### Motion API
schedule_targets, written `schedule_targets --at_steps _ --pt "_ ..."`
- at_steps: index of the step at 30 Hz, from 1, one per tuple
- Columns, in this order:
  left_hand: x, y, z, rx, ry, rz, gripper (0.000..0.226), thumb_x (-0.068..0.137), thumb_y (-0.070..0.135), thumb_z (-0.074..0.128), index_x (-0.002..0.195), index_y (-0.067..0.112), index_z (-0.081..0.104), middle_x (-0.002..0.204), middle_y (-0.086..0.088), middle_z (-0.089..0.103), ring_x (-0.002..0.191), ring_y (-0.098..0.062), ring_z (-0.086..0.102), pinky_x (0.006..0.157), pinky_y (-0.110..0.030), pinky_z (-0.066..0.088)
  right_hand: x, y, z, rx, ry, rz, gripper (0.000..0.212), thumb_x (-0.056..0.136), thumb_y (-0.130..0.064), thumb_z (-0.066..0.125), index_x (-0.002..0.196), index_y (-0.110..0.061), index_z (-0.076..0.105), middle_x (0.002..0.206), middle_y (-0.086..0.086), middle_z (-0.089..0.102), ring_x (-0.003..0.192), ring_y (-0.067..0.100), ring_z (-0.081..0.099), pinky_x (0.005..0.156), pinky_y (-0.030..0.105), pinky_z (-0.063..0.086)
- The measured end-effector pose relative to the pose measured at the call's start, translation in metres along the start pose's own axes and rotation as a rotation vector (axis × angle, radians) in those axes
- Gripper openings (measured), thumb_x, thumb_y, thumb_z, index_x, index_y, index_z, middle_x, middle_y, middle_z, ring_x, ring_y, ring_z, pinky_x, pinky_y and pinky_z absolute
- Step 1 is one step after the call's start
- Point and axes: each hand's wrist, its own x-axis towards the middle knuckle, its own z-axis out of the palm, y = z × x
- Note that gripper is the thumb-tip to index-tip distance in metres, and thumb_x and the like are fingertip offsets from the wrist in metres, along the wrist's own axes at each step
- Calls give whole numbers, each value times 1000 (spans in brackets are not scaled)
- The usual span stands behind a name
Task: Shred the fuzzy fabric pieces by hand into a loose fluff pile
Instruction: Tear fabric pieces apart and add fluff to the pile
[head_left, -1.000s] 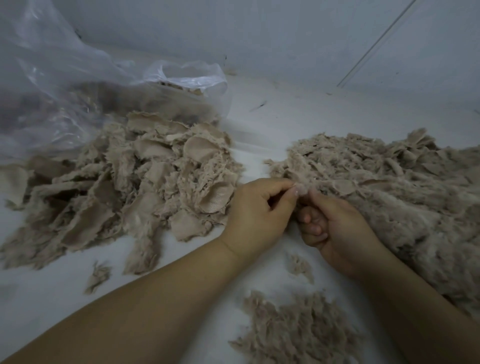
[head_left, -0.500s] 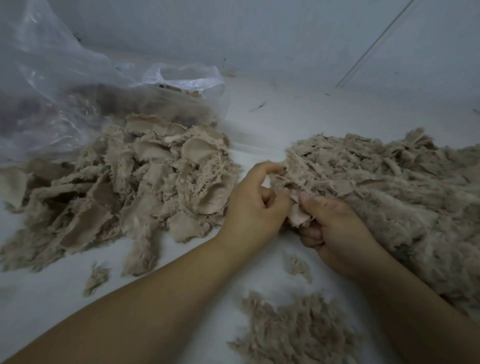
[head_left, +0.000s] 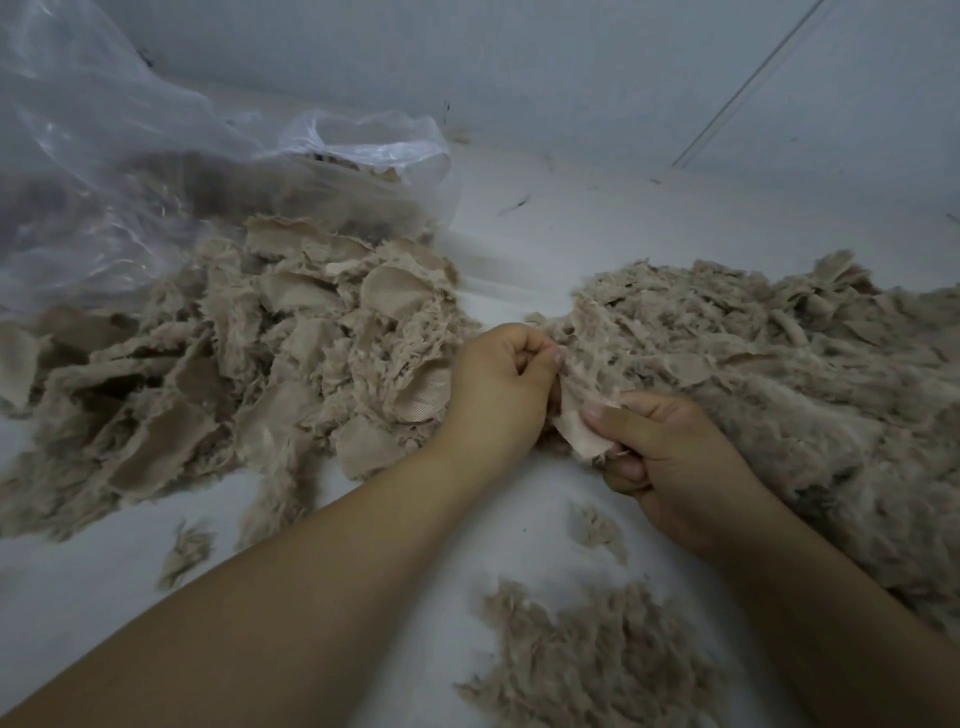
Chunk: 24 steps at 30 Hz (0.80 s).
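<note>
A heap of beige fuzzy fabric pieces lies at the left, many showing their smooth backing. A larger, looser pile of shredded fluff spreads across the right. Between them, my left hand pinches the upper edge of one fabric piece. My right hand grips the lower part of the same piece between thumb and curled fingers. The piece sits at the near-left edge of the fluff pile.
A clear plastic bag with more fabric inside lies at the back left. Small tufts and a smaller fluff patch sit on the white surface near me. A pale wall rises behind.
Both hands have moved from pinching a small tuft to holding a larger piece with smooth backing at the fluff pile's edge; the right hand has drawn down and toward me.
</note>
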Motion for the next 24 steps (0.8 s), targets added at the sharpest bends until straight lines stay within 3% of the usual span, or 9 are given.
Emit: schedule_targets --at_steps 6,13,17,21,24 --pt "5 -1 3 60 75 11 22 95 6 57 74 13 59 58 -10 63 47 -21 57 48 -36 50 -1 -1 0 -8 21 -17 29 69 -14 62 45 -17 48 48 4 29 34 8 21 37 14 22" --pt "7 -1 2 70 83 0 20 97 7 53 78 12 57 64 -13 65 40 -16 50 46 -27 40 -3 -2 1 -16 -1 -14 23 69 -13 61 51 -9 47 45 2 32 34 9 22 37 18 18" --pt "3 6 2 -85 4 2 11 99 9 50 97 20 51 68 -12 66 41 -18 45 39 -21 34 -2 -1 1 23 4 -7 23 71 -14 63 49 -14 55 44 1 37 33 6 26 36 17 21" --pt "-5 5 0 -125 -148 10 19 88 17 71 80 11 55 62 -11 57 44 -11 43 44 -22 33 0 0 -1 70 -35 -1 23 81 -17 59 60 -14 63 48 0 44 35 4 27 36 15 22" --pt "-11 3 -4 -111 -272 -18 20 82 9 76 79 8 57 53 -3 55 39 -6 44 40 -16 33 1 0 -2 73 -21 4 21 91 -12 51 80 -4 67 51 -1 49 36 3 27 36 16 22"
